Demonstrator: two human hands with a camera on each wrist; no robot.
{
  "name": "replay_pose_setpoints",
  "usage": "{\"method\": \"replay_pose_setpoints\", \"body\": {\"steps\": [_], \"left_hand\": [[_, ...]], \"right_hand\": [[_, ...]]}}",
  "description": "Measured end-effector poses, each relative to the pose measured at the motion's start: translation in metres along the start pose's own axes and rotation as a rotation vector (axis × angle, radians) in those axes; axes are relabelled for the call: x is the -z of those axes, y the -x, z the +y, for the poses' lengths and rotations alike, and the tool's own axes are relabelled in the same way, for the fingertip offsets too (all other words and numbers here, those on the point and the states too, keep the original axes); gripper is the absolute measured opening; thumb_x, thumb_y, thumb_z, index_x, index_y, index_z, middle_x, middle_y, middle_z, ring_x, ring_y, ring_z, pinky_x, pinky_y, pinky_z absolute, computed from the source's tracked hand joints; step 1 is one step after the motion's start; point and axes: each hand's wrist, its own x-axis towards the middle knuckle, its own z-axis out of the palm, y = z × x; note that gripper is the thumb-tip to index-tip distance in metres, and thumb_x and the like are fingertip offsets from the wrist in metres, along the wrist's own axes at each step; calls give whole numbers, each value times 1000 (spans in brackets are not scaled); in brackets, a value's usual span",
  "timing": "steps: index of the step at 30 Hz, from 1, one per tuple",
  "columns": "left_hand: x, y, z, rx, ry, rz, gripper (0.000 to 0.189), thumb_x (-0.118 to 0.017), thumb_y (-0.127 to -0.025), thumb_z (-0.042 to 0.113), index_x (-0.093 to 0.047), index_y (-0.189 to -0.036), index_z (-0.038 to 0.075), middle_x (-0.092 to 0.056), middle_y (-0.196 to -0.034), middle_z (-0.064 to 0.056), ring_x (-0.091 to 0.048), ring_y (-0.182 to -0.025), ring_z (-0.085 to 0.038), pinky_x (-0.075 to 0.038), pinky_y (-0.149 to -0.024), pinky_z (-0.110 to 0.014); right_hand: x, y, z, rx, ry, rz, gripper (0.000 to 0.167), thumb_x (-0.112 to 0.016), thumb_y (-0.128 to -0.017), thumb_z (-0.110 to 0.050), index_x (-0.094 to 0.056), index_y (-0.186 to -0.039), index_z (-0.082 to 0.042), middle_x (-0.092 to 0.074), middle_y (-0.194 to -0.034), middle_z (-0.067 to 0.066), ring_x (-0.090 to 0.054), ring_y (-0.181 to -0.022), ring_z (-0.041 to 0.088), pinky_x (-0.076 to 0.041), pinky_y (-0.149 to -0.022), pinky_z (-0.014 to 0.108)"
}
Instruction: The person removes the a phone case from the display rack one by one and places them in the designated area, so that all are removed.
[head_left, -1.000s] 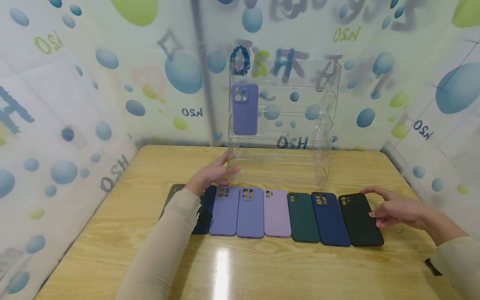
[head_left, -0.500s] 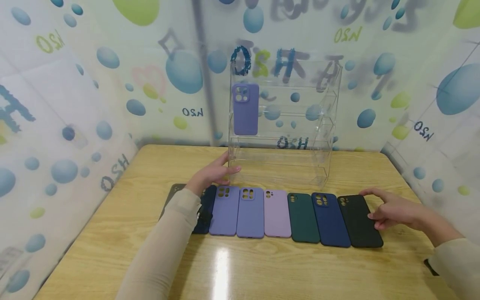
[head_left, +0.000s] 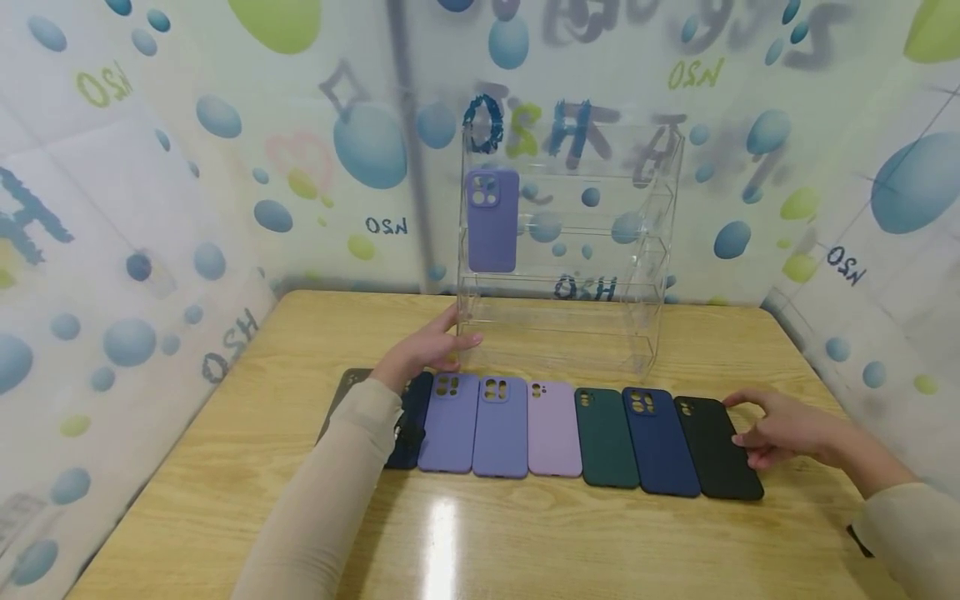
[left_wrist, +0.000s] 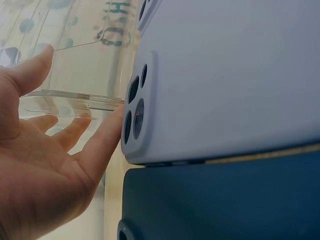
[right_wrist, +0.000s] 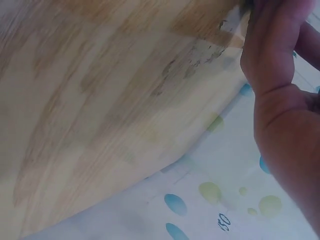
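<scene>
My left hand (head_left: 429,346) holds the lower left side of a clear acrylic display stand (head_left: 558,325). In the left wrist view the thumb and fingers lie on either side of its clear panel (left_wrist: 75,95). At the right end of a row, my right hand (head_left: 795,429) pinches a black phone case (head_left: 720,450) by its top and right edges. A dark blue case (head_left: 662,442) lies against its left side, followed by a dark green case (head_left: 609,437). The right wrist view hides the black case and shows only part of the hand (right_wrist: 275,65).
Further left in the row lie a pink case (head_left: 555,433), two lavender cases (head_left: 501,433), a dark case (head_left: 412,417) and a grey one (head_left: 348,383) partly under my left sleeve. One purple case (head_left: 492,225) stands in the rack. Patterned sheeting surrounds the wooden table (head_left: 570,546).
My right hand has shifted the black case slightly left and toward me, closer against the dark blue case. The left hand stays at the stand.
</scene>
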Motion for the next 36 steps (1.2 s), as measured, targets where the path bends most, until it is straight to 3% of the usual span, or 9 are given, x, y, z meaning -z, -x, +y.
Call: {"method": "replay_pose_setpoints", "body": {"steps": [8,13,17,23,36], "left_hand": [[-1,-1,2,5,1,-4,92,-68,-106,32,-5,-172,37,-5,-181,-3,-37,-157,-40,-56,-110,-55],[-1,-2,2,-1,6,-12,91,-68,-106,32,-6,-173,35,-8,-181,-3,-37,-156,-41,-56,-110,-55],[-1,-1,1,7,11,-5,92,-68,-106,32,-5,-172,36,-5,-181,-3,-38,-156,-41,-57,-110,-54],[-1,1,1,7,7,10,91,-68,-106,31,-6,-172,39,-5,-181,-4,-38,-156,-42,-58,-108,-54],[-3,3,-1,-18,8,15,88,-67,-107,31,-9,-172,37,-7,-181,-5,-36,-157,-44,-54,-112,-59]], "right_hand": [[0,-1,6,1,14,11,75,-67,-101,-5,-20,-157,11,-67,-76,10,-66,-64,19,-64,-62,35],[12,-1,-6,28,2,17,74,-67,-102,-7,-21,-157,12,-65,-75,9,-62,-62,18,-60,-60,35],[27,2,-33,58,11,33,70,-65,-104,-8,-25,-157,12,-67,-77,8,-62,-63,17,-61,-63,35],[40,7,-80,83,114,61,66,-66,-105,-13,-32,-157,9,-68,-82,6,-65,-68,17,-63,-69,34],[39,-6,-176,148,227,85,54,-68,-104,-14,-47,-153,0,-73,-84,7,-70,-72,21,-66,-73,35]]}}
